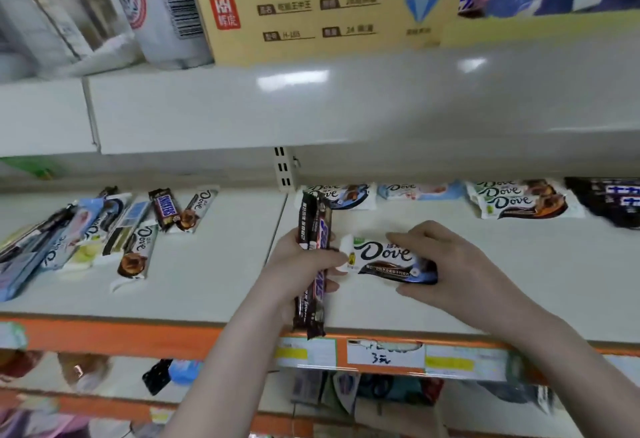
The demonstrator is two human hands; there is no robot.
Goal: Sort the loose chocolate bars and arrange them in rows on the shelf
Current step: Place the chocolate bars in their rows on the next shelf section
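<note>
The left hand (304, 264) has its fingers curled round two dark Snickers bars (313, 264) held standing up, and the right hand (446, 264) pinches a white Dove bar (384, 259) just above the shelf (519, 281), right beside the left fingers. Past the fingers, at the back of the shelf, some Dove bars (519, 200) already lie in neat little rows, so the job looks partly done. Far off to the left of the fingers a messy pile of loose bars (104, 233) is not sorted yet.
</note>
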